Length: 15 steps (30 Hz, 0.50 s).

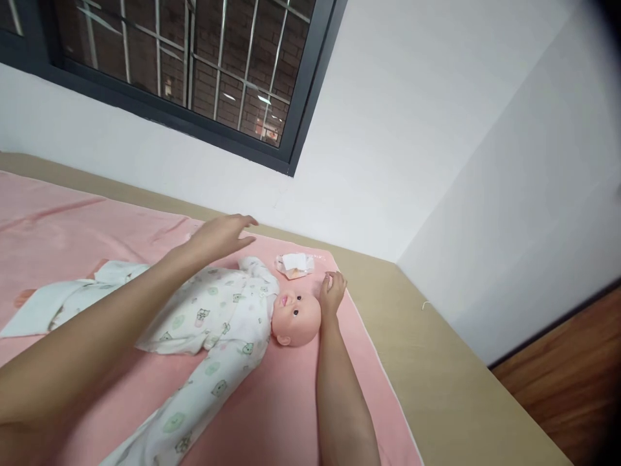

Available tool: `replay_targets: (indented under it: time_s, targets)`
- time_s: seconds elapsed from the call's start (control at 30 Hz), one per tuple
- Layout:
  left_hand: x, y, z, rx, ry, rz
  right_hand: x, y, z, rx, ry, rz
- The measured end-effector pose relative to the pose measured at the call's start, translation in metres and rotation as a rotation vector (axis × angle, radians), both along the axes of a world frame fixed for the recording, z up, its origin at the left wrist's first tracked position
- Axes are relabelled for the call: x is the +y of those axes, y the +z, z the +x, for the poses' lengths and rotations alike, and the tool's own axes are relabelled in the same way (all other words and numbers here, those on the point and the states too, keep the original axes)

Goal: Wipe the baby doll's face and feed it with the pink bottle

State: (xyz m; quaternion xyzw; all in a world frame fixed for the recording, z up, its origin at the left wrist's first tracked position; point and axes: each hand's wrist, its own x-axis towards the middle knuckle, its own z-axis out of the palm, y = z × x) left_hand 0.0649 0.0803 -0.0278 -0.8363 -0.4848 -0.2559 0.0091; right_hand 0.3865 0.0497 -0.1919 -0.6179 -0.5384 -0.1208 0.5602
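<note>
A baby doll (295,317) lies on its back on a pink blanket (291,408), dressed in a white top (218,304) printed with green and grey figures. One long sleeve stretches toward the lower left. My left hand (220,236) hovers over the doll's far side near its raised sleeve, fingers stretched and thumb apart, holding nothing. Beside the crown of the doll's head is my right hand (332,294), its fingers loosely bent with a gap to the thumb. Beyond the head, between my hands, lies a small clear plastic packet (295,264) with a white label.
White pants (72,301) cover the doll's legs at the left, partly behind my left forearm. The blanket lies on a light wooden surface (402,323) that borders a white wall (388,129). A dark-framed window (291,129) with metal bars is above.
</note>
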Motion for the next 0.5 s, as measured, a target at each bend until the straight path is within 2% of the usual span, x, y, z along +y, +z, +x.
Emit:
replay_targets:
  time_s: [0.1, 0.2, 0.33, 0.43, 0.5]
  targets:
    - [-0.005, -0.004, 0.051, 0.077, -0.291, -0.169, 0.002, 0.003, -0.009, -0.095, 0.103, -0.041]
    - [0.0, -0.012, 0.092, 0.183, -0.466, -0.384, 0.002, 0.005, -0.021, -0.066, 0.183, -0.166]
    - [0.008, -0.023, 0.129, 0.27, -0.582, -0.637, -0.001, 0.006, -0.031, 0.04, 0.285, -0.334]
    - [0.013, -0.033, 0.144, 0.317, -0.623, -0.802, -0.002, 0.006, -0.031, 0.126, 0.331, -0.397]
    - [0.014, -0.04, 0.15, 0.32, -0.619, -0.851, -0.002, 0.006, -0.03, 0.165, 0.338, -0.418]
